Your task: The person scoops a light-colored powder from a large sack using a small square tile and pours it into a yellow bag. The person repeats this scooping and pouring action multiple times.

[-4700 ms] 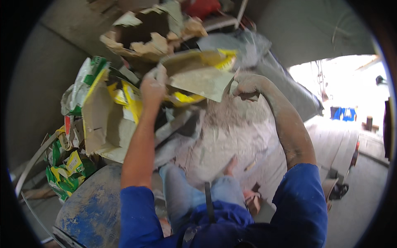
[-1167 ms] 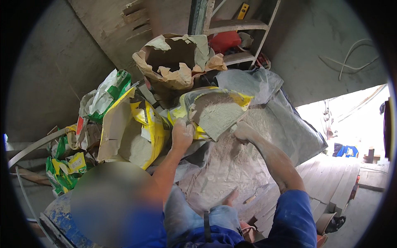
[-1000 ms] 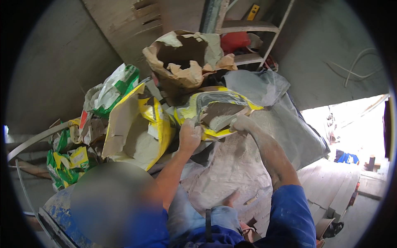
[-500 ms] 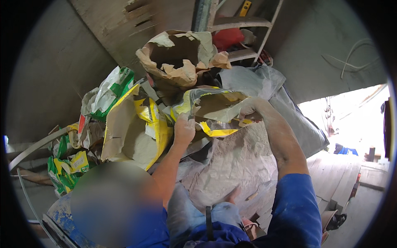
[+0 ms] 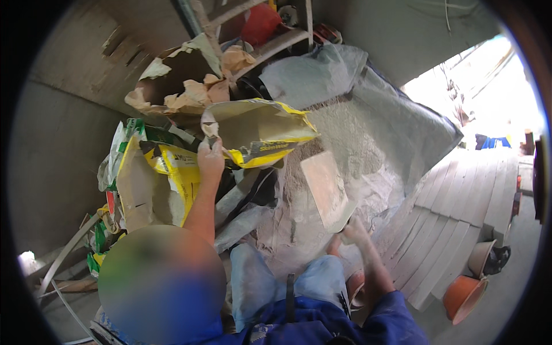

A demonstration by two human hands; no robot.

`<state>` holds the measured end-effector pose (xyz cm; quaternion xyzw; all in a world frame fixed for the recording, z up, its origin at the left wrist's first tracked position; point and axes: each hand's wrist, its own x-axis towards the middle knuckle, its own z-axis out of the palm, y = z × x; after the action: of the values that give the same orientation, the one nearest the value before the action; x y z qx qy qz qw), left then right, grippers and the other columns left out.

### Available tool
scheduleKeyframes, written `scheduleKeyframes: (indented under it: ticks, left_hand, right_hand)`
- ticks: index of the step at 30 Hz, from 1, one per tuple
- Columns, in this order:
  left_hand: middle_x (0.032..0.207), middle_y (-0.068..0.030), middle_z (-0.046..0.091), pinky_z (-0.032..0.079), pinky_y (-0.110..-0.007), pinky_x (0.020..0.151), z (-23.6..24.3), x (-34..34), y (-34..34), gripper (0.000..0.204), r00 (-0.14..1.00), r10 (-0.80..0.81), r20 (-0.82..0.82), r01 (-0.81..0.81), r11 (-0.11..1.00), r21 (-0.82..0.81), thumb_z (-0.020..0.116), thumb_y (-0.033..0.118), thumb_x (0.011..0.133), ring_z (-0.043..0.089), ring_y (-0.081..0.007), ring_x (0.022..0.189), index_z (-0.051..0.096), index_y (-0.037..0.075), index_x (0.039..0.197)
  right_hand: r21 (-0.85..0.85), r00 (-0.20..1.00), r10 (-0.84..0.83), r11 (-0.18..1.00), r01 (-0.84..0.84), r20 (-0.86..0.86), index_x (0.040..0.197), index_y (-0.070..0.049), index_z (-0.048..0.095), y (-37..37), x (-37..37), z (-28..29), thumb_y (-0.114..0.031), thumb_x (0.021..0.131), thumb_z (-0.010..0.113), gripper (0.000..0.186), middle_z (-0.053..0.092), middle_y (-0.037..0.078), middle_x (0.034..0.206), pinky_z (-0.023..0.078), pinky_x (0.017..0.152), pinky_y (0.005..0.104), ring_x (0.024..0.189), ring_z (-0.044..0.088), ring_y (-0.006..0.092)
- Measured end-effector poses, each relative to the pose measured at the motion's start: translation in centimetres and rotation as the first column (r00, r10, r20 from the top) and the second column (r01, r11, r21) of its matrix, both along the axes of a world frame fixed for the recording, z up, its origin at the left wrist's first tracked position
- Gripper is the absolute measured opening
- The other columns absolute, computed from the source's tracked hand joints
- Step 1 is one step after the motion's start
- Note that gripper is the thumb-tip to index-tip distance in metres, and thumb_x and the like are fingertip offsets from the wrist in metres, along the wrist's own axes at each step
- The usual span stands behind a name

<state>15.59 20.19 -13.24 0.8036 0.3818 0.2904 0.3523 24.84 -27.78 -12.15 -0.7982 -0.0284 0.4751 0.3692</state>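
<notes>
one gap: bag rim [image 5: 282, 144] to flat tool [image 5: 325, 190]

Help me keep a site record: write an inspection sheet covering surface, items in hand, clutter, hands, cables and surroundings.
Surface: grey sheet, creased, dusted with pale powder.
Items in hand: open yellow-edged bag; flat rectangular tool, coated in powder.
Clutter: torn brown paper sack; tilted orange bucket at right.
Hands: left hand grips the bag's rim; right hand holds the tool's near end.
Cables: thin pale cord against the grey wall.
Surroundings: ladder-like frame behind; bright opening at right.
</notes>
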Motion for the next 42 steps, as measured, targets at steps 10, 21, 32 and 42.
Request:
scheduleKeyframes:
  ticks: [10,21,32,42]
  left_hand:
    - [0.090,-0.0024,0.063,0.046,-0.033,0.071,0.9,1.5,-2.1,0.024,0.994,0.016,0.109,-0.010,0.999,-0.050,0.064,0.020,0.098,0.054,-0.0138,0.080,0.064,-0.001,0.108]
    - [0.116,-0.0170,0.060,0.044,-0.037,0.093,1.0,-1.4,-2.7,0.038,0.830,0.061,-0.555,0.210,0.887,0.412,0.054,0.024,0.103,0.056,-0.0286,0.105,0.058,0.002,0.134]
    - [0.092,-0.0145,0.058,0.048,-0.036,0.080,-0.3,-4.0,-5.8,0.020,0.993,0.018,0.120,0.000,0.989,-0.145,0.057,0.003,0.080,0.060,-0.0295,0.086,0.062,0.000,0.099]
    - [0.108,-0.0166,0.065,0.043,-0.047,0.094,-0.4,-8.3,-1.4,0.039,0.992,-0.005,0.124,0.036,0.967,-0.251,0.069,0.004,0.076,0.058,-0.0354,0.106,0.069,0.003,0.115]
  right_hand:
    - [-0.302,0.812,-0.573,0.759,0.577,0.112,0.099,0.007,0.068,-9.1,-10.0,-26.8,-0.018,0.081,0.073,0.031,0.071,0.014,0.087,0.053,0.066,0.0393,0.077,0.069,0.0253]
    - [-0.503,0.949,-0.306,0.810,0.303,0.079,0.118,0.003,0.067,-9.1,-7.2,-36.0,-0.035,0.088,0.067,0.049,0.070,0.023,0.111,0.052,0.092,0.0431,0.110,0.065,0.0363]
    - [0.345,0.878,-0.387,0.813,0.470,-0.283,0.140,-0.006,0.049,19.1,16.3,-10.0,-0.063,0.092,0.060,0.075,0.053,0.016,0.135,0.054,0.079,0.0473,0.108,0.062,0.0311]
    - [-0.098,0.905,-0.229,0.955,0.281,0.359,0.084,-0.007,0.065,33.7,13.4,-1.1,-0.032,0.092,0.066,0.027,0.057,0.003,0.060,0.034,0.035,0.0306,0.040,0.048,0.0136]
